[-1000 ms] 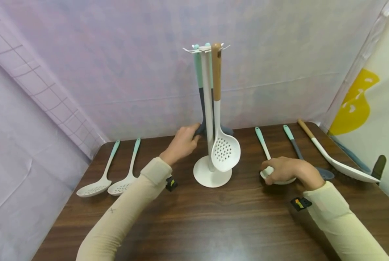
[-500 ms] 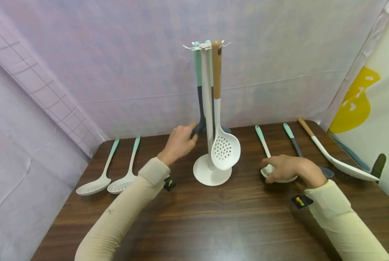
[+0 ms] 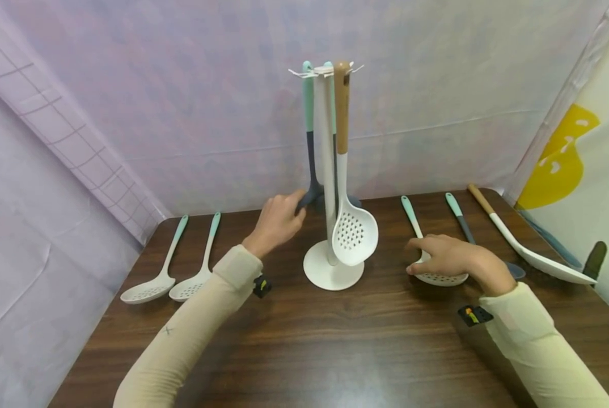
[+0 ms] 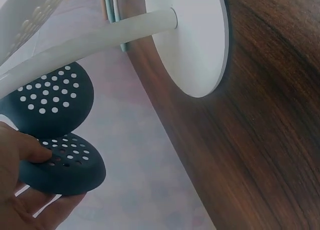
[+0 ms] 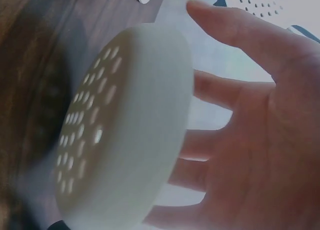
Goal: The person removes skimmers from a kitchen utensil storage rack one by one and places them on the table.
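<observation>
A white rack [image 3: 330,170] stands mid-table, with a wooden-handled white skimmer [image 3: 354,235] hanging at its front. Behind the post hang two dark skimmers with mint handles. My left hand [image 3: 275,222] pinches the bowl of the left dark skimmer [image 4: 70,175], thumb inside and fingers underneath; its handle top is by the hooks. The other dark bowl [image 4: 57,99] is just beside it. Over a white skimmer [image 5: 150,109] with a mint handle, lying on the table, my right hand [image 3: 449,258] spreads its fingers; the thumb is off the bowl. Whether the fingertips touch is unclear.
Two white skimmers [image 3: 148,290] with mint handles lie at the left. To the right lie a dark mint-handled utensil [image 3: 462,221], partly hidden by the right hand, and a long white wooden-handled utensil [image 3: 544,262] near the table edge. A cloth wall [image 3: 233,141] closes the back.
My left hand has shifted slightly left with the dark skimmer's bowl, and its handle top sits a little higher. My right hand's fingers have opened wider, showing more of the white bowl.
</observation>
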`<action>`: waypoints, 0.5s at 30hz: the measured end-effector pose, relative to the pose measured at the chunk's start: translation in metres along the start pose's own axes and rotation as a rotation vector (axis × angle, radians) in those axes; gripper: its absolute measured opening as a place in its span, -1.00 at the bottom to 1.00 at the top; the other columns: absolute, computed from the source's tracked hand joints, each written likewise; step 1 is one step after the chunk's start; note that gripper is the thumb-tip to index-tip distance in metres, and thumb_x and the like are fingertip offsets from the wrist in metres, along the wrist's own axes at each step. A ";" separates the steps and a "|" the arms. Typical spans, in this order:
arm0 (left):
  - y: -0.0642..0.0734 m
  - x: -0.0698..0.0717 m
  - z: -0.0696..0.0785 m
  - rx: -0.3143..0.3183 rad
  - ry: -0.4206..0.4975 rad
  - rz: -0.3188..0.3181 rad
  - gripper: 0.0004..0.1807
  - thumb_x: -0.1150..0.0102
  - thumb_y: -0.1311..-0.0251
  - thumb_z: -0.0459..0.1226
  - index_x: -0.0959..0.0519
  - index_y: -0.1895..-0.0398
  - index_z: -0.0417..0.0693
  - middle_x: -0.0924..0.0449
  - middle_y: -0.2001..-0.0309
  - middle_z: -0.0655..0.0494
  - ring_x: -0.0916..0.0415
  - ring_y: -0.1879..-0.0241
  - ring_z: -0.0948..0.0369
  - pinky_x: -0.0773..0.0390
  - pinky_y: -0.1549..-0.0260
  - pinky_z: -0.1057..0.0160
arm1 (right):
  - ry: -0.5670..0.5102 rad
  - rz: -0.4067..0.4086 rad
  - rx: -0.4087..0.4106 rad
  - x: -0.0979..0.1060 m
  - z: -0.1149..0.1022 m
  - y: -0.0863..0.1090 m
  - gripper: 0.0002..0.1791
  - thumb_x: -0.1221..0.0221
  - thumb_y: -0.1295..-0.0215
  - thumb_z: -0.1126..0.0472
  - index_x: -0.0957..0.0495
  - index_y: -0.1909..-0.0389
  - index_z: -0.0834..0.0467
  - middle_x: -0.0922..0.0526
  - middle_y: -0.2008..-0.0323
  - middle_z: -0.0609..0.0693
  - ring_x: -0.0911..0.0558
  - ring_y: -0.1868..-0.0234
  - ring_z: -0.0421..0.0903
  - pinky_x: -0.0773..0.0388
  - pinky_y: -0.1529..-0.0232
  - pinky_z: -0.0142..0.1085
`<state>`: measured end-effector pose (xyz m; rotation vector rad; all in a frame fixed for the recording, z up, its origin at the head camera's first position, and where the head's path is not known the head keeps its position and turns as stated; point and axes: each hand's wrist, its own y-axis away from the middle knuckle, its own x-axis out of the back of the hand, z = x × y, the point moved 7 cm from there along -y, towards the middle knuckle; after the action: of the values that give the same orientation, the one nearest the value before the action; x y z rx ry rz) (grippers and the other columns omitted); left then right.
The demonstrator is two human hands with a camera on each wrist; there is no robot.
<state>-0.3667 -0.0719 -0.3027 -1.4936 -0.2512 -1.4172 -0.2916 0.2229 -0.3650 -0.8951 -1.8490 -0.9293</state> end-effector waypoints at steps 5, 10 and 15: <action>-0.002 0.004 -0.002 0.022 0.008 0.006 -0.74 -0.16 -0.27 -0.42 -0.63 -0.01 -0.20 -0.66 0.48 -0.09 -0.48 0.55 0.03 -0.55 0.52 -0.01 | 0.015 0.103 0.057 0.009 -0.009 0.002 -0.34 -0.22 -0.46 -0.13 -0.45 -0.39 0.20 -0.51 -0.35 0.33 -0.44 -0.36 0.44 -0.46 -0.21 0.32; 0.002 0.010 -0.008 0.061 0.005 -0.010 -0.68 -0.16 -0.30 -0.39 -0.61 -0.11 -0.21 -0.70 0.40 -0.12 -0.46 0.52 0.05 -0.52 0.49 0.03 | 0.051 0.239 0.075 0.020 -0.022 0.007 -0.36 -0.23 -0.47 -0.11 -0.42 -0.43 0.12 -0.48 -0.38 0.29 -0.50 -0.33 0.40 -0.52 -0.13 0.29; 0.016 0.024 -0.013 0.076 -0.014 -0.034 -0.65 -0.14 -0.32 -0.39 -0.60 -0.16 -0.24 -0.72 0.38 -0.13 -0.44 0.57 0.09 -0.45 0.55 0.13 | 0.071 0.382 0.090 0.033 -0.036 0.014 -0.35 -0.24 -0.47 -0.05 -0.36 -0.48 0.07 -0.43 -0.41 0.29 -0.59 -0.24 0.34 -0.58 -0.07 0.26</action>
<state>-0.3560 -0.1003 -0.2936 -1.4436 -0.3371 -1.4092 -0.2789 0.2055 -0.3186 -1.0956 -1.5729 -0.6268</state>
